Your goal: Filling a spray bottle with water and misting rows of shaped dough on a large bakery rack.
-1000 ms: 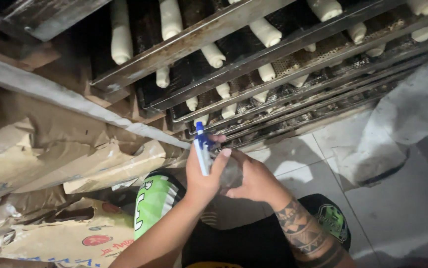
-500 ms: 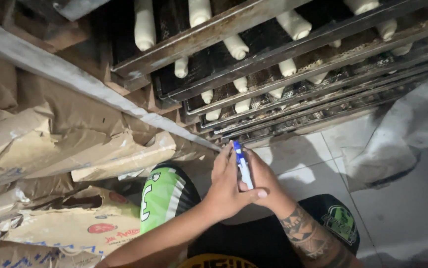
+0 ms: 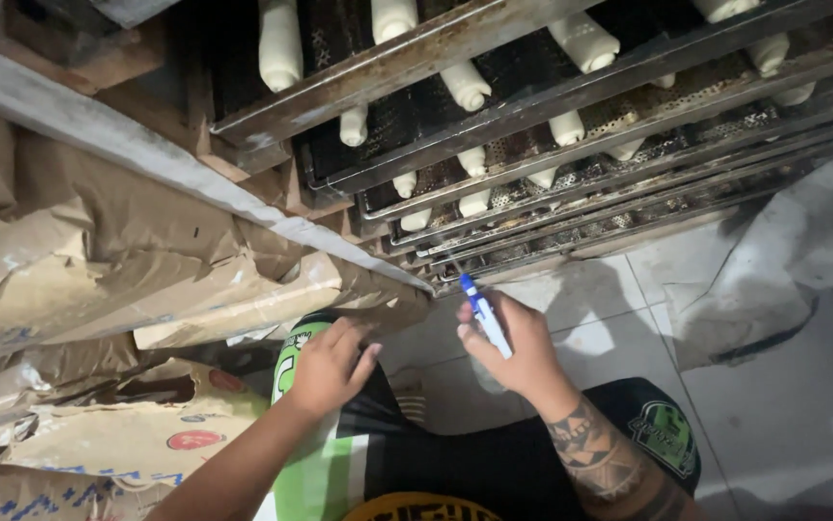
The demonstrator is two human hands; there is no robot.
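Note:
My right hand (image 3: 518,349) grips a small spray bottle (image 3: 485,318) with a blue and white nozzle, pointed up toward the lower trays of a metal rack (image 3: 494,135). The rack holds several perforated trays with pale elongated dough pieces (image 3: 465,85) lying on them. My left hand (image 3: 328,367) is apart from the bottle, fingers loosely spread, resting near my knee beside crumpled brown paper (image 3: 243,299). It holds nothing. My right forearm has a dark tattoo.
Brown paper sacks (image 3: 98,280) pile up at the left under a slanted metal bar (image 3: 194,188). A printed sack (image 3: 146,434) lies at the lower left. White floor tiles (image 3: 783,405) spread to the right, with a pale cloth or sheet (image 3: 803,251) lying on them.
Both hands were together around the bottle before. Now my left hand has let go and dropped left toward my knee, while my right hand keeps the bottle and has moved right.

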